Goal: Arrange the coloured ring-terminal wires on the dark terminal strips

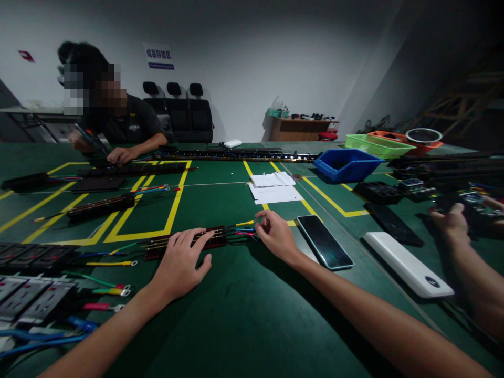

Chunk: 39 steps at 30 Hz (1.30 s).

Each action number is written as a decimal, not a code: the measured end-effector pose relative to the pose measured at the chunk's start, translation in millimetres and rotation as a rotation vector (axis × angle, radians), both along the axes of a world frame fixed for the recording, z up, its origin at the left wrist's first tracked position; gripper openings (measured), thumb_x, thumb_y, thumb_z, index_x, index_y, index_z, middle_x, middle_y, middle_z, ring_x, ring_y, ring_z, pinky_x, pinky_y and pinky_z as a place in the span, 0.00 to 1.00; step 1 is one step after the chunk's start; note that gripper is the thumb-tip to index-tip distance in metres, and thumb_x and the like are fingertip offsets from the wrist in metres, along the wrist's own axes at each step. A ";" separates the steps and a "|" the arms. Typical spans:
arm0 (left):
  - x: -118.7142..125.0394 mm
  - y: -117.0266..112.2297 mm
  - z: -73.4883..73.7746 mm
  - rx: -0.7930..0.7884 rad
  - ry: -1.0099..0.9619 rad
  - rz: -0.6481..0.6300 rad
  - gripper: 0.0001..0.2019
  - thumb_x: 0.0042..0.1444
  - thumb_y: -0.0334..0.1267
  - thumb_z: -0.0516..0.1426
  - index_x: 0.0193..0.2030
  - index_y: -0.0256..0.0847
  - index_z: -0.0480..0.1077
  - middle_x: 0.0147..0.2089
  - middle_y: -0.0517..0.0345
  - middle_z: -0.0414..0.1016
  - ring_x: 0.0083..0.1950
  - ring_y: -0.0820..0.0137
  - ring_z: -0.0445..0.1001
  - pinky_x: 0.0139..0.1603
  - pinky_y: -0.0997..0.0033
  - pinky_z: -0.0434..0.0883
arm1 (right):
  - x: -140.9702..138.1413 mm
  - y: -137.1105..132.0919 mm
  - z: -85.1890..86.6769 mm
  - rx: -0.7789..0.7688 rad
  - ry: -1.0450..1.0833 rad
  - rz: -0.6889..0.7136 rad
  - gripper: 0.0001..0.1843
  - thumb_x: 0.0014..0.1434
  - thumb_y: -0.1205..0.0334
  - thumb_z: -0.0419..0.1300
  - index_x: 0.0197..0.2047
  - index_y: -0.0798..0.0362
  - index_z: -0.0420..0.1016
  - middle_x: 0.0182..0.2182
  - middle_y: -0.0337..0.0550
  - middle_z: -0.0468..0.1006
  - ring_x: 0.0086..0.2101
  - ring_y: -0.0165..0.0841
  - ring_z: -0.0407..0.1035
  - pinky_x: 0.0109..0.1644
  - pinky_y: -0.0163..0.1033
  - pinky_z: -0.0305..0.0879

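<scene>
My left hand (pixel 183 258) lies over a dark strip (pixel 216 237) with metal rails, its fingers stretched across the top and the thumb apart. Yellow, blue and red wires (pixel 244 230) run out of the strip's right end. At their tips my right hand (pixel 277 236) is closed in a pinch; the fingers hide exactly which wire ends are between them. Beyond the left hand, another dark strip (pixel 100 208) with wires at both ends rests on the green table (pixel 236 320).
Socket units (pixel 43 299) with ring-terminal wires crowd the left. White paper (pixel 275 194), a phone (pixel 325 241), a white power bank (pixel 407 264) and a blue bin (pixel 346 164) are ahead and right. A co-worker (pixel 134 123) sits opposite; another person's hand (pixel 452 223) handles parts at right.
</scene>
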<state>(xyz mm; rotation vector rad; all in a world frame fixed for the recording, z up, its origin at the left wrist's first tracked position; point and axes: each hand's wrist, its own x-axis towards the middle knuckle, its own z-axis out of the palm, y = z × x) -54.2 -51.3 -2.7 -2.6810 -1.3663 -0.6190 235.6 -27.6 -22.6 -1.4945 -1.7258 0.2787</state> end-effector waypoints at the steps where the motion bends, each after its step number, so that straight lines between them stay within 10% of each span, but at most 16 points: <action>1: 0.0 0.1 0.1 0.000 0.001 -0.001 0.24 0.64 0.43 0.55 0.67 0.43 0.67 0.63 0.44 0.71 0.62 0.50 0.69 0.63 0.40 0.64 | -0.1 0.0 0.3 0.003 0.010 -0.009 0.11 0.61 0.60 0.56 0.45 0.50 0.75 0.32 0.40 0.77 0.31 0.35 0.70 0.34 0.38 0.61; 28: -1.0 -0.7 -0.3 -0.013 0.025 0.009 0.25 0.65 0.43 0.55 0.67 0.42 0.66 0.64 0.44 0.69 0.64 0.50 0.67 0.63 0.40 0.64 | -4.2 -8.3 6.0 0.127 0.188 0.094 0.11 0.65 0.58 0.54 0.46 0.52 0.73 0.32 0.41 0.75 0.28 0.33 0.69 0.34 0.37 0.64; 39: 4.1 -5.1 6.0 -0.024 0.031 0.021 0.24 0.63 0.40 0.56 0.66 0.40 0.67 0.63 0.43 0.70 0.63 0.51 0.67 0.64 0.41 0.64 | -3.8 -7.2 5.4 0.182 0.118 -0.068 0.14 0.65 0.55 0.55 0.50 0.53 0.73 0.37 0.44 0.71 0.32 0.34 0.68 0.35 0.40 0.64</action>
